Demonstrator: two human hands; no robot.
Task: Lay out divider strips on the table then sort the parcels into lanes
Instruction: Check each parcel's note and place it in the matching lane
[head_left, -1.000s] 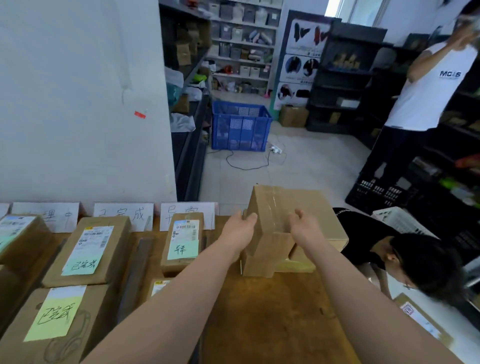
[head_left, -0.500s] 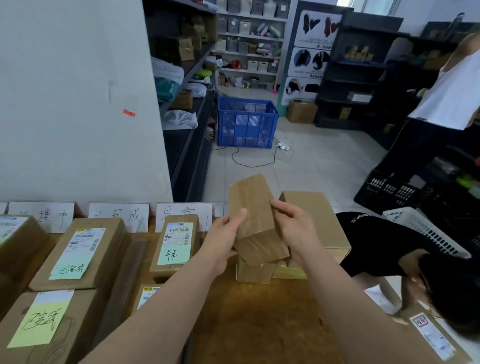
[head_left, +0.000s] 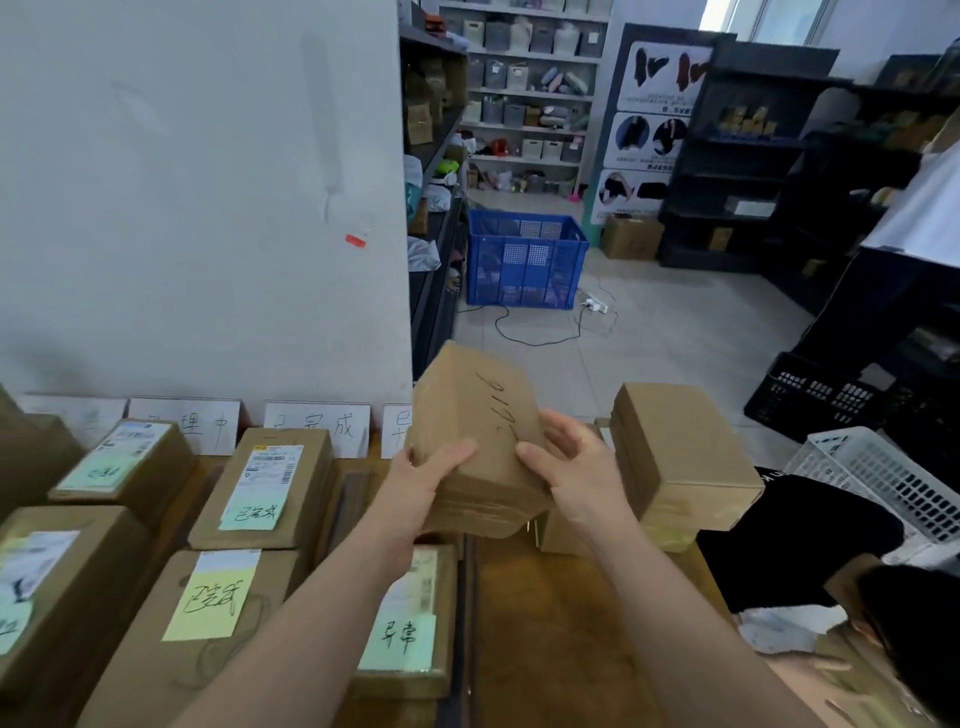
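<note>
Place: you are standing in a stockroom that packs and sorts mail orders.
Table: your wooden table (head_left: 571, 623) carries brown cardboard parcels (head_left: 265, 483) with printed barcode labels and coloured handwritten notes.
Signs: white handwritten cards (head_left: 317, 426) stand along its back edge, against the wall.
Shelving: open racks (head_left: 530, 78) ahead of you hold rows of grey storage bins (head_left: 493, 73); black shelves (head_left: 737, 156) line the right side.
Floor: a blue plastic crate (head_left: 524, 260) and a black crate (head_left: 810, 395) sit on the tiles.
Posters: picture posters (head_left: 654, 119) stand beside the racks.
</note>
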